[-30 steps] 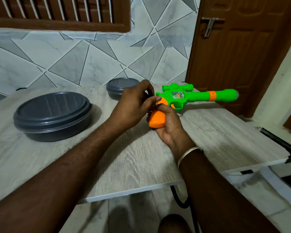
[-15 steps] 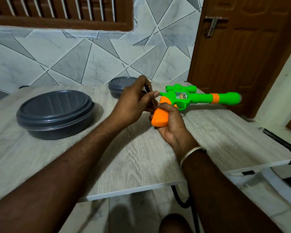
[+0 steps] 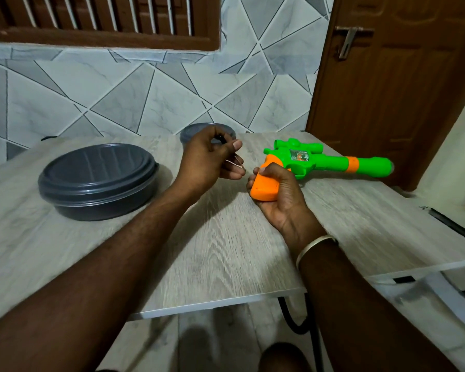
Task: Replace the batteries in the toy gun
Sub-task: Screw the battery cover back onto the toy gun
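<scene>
Toy gun (image 3: 322,161), green with an orange grip, is held low over the wood-grain surface (image 3: 226,251), barrel pointing right. The right hand (image 3: 282,194) has its fingers wrapped round the grip. The left hand (image 3: 210,159), just beside it but apart, pinches a small dark object (image 3: 221,137) in curled fingers.

Home room, tiled wall (image 3: 151,98), wooden door (image 3: 392,89)

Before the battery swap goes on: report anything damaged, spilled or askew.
Nothing stands out. The toy gun looks intact, gripped by the right hand; left hand pinches a small dark item; big container and small container sit lidded.
</scene>
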Demonstrator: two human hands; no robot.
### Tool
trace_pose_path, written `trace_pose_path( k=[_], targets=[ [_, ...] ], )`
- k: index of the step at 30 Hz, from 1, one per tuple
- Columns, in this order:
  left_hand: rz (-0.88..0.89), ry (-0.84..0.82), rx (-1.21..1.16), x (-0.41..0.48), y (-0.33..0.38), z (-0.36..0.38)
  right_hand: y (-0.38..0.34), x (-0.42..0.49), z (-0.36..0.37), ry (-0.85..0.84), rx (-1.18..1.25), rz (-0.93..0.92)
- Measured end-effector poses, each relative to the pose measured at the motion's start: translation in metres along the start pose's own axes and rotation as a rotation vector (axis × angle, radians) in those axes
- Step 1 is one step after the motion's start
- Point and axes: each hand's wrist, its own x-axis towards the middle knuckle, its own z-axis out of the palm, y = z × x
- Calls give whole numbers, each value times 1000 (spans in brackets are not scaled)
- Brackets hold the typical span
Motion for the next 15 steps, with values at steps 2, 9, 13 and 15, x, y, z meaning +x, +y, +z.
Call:
trace_pose_path(
  k=[2, 9, 13, 15],
  targets=[
    [-15, 5, -17, 1, -2, 0, 0, -2, 2, -5, 4, 0],
    [-12, -53, -141, 1, -2, 2, 1, 1, 1, -24, -17, 37],
    [24, -5, -122, -2, 2, 4, 1, 3, -1, -44, 7, 43],
    [54, 25, -67, -1, 1, 3, 0, 0, 1, -64, -5, 53]
  ],
)
